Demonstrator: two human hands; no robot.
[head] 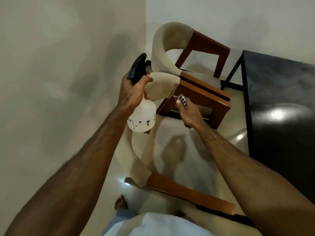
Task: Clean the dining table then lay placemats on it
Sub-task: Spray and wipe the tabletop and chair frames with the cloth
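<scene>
While the left hand (134, 90) grips the spray bottle (142, 119) and the right hand (187, 114) pinches the checked cloth (182, 100), cleaning is not yet begun; the dark worktop (279, 99) at right needs spraying next.

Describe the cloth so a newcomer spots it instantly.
Start at the dark dining table on the right, then move left to the nearest wooden chair. In front of it, the right hand grips a small bunched cloth, the only blue-and-white checked item.
</scene>
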